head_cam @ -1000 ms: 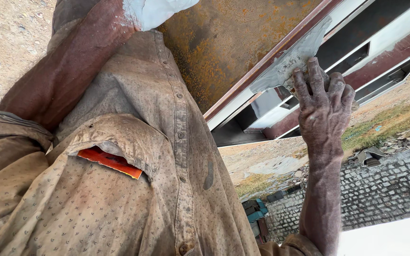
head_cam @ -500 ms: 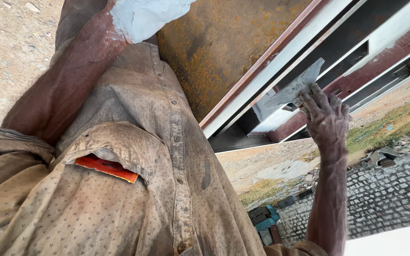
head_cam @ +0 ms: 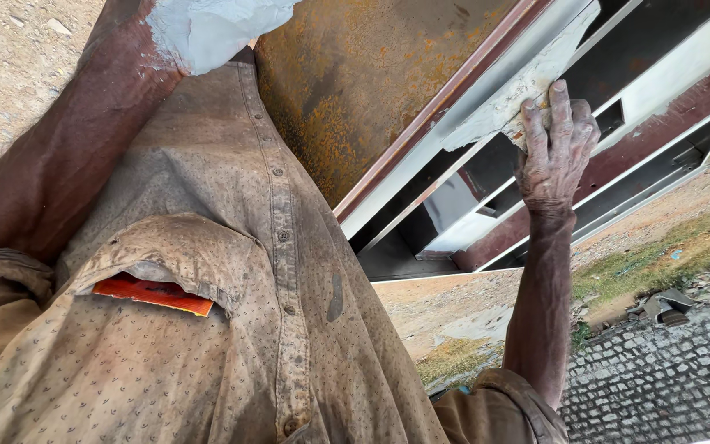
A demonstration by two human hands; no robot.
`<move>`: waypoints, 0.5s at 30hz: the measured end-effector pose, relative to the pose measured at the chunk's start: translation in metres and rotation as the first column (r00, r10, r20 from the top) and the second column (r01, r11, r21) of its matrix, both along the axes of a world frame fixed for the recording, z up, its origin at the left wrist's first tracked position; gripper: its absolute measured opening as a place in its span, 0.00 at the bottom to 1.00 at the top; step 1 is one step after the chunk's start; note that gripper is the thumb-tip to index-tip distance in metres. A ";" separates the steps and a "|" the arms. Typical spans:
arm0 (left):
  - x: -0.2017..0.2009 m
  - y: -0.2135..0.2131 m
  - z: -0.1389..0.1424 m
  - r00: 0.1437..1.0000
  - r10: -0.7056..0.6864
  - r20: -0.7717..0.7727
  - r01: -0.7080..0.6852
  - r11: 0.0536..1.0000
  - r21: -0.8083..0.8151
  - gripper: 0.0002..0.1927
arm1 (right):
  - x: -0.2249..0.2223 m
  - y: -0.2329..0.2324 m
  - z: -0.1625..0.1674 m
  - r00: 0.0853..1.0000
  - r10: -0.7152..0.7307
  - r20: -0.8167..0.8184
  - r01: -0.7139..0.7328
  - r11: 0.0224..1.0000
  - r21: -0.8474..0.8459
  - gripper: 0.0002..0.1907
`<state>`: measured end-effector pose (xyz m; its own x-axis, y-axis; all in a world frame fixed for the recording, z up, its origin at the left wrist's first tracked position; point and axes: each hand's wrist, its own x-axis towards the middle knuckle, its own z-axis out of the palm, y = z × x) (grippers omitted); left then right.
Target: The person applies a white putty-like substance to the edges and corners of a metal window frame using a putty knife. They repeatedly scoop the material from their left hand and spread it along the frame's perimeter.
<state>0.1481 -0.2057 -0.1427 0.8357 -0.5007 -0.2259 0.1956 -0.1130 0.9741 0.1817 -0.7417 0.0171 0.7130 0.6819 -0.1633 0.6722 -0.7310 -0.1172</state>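
Note:
My right hand (head_cam: 554,152) grips a wide putty knife (head_cam: 499,111) smeared with white filler. Its blade lies flat against a pale grey rail of a metal frame (head_cam: 454,173) with red-brown bars. My left forearm (head_cam: 67,156) runs along the left side of my dusty tan shirt (head_cam: 232,271). It ends under a lump of white putty (head_cam: 207,29) at the top edge. The left hand itself is hidden by that lump.
A rusty orange-brown metal sheet (head_cam: 371,74) borders the frame. An orange card (head_cam: 154,293) sticks out of my shirt pocket. Sandy ground (head_cam: 10,49), a patch of grass (head_cam: 684,247) and grey cobbled paving (head_cam: 659,378) lie below.
My right hand has slid the putty knife further along the pale rail, up and to the right in the view. My left arm with the putty has stayed put.

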 end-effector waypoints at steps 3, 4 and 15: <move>-0.004 -0.001 -0.005 0.999 0.036 0.030 -0.036 0.999 0.009 0.13 | 0.004 -0.005 -0.020 0.999 0.034 0.015 -0.033 0.999 -0.043 0.24; -0.002 -0.002 -0.006 0.998 0.031 0.051 -0.033 0.999 0.029 0.13 | 0.005 -0.007 -0.021 0.999 0.039 -0.012 -0.039 0.997 -0.061 0.24; 0.005 -0.020 -0.016 0.920 -0.172 0.351 0.074 0.959 0.275 0.18 | 0.005 0.010 0.011 0.998 -0.035 -0.047 0.033 0.998 -0.052 0.26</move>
